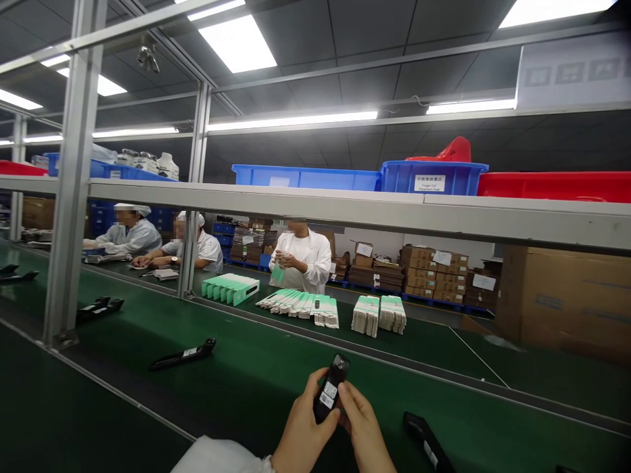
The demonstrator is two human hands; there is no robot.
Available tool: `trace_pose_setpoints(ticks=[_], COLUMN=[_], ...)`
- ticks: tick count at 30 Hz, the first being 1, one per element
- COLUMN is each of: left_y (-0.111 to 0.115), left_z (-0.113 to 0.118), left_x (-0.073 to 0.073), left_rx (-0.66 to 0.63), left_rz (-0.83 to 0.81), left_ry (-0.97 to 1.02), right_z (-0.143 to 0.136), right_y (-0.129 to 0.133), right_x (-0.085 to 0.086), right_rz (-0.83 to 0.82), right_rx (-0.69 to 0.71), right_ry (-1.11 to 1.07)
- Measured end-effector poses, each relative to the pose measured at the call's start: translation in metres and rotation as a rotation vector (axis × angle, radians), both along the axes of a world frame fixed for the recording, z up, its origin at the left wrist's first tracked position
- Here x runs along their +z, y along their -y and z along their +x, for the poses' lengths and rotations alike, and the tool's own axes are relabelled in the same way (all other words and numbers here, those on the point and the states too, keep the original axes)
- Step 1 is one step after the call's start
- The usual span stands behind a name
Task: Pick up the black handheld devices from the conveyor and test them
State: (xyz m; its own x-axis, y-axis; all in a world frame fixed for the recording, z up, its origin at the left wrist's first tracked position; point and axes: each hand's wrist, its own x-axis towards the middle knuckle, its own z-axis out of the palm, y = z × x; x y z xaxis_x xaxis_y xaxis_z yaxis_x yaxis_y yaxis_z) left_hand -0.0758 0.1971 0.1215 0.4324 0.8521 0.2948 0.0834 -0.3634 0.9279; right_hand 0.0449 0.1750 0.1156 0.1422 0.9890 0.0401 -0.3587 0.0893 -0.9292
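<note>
White sleeve (221, 456) nearest the camera, at the bottom edge. Left hand (305, 427) is curled round a black device (331, 389), thumb and fingers closed on it; right hand (363, 427) has its fingers bent in and pinching the device's right side. The device is held tilted above the green surface (276, 374), dark end up, with white labels (328, 395) whose print is too small to read.

More black devices lie on the surface: one (428, 441) right of the hands, one with a white label (183, 356) to the left, others farther left.

Beyond a metal rail (419, 368) are fanned green-and-white cartons (300, 305), with two stacks (378, 315) to their right and upright green ones (230, 289) to their left. A shelf (345, 203) crosses the view above, partly hiding a standing person in white (315, 259). Its blue bin (394, 177) reads "Finger Cot Placement Area", below Chinese characters; a red bin (552, 187) adjoins.

Two seated workers (140, 233), boxes on pallets (436, 272), a large carton (572, 302) and ceiling lights (239, 43) fill the room behind.
</note>
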Motion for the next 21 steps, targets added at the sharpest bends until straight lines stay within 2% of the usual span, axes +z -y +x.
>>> trace_pose_setpoints(ticks=[4,9,12,17,21], left_y=[-0.003,-0.018,-0.028,-0.037,-0.038], left_z=[0.001,-0.007,-0.016,-0.026,-0.024], left_x=[-0.001,-0.006,-0.009,-0.014,-0.017], left_rx=[-0.022,0.155,0.203,0.218,0.213], left_rz=[-0.07,-0.372,-0.486,-0.529,-0.486], left_ry=[0.097,0.273,0.314,0.299,0.233], right_z=[0.003,0.006,0.005,0.004,0.011], right_y=[-0.004,-0.013,-0.013,-0.011,-0.017], right_x=[-0.008,-0.026,-0.029,-0.029,-0.043], right_rz=[0.014,0.072,0.067,-0.034,-0.147], right_rx=[0.001,-0.003,0.029,-0.005,-0.096], right_ry=[0.011,0.0,-0.014,0.023,0.304])
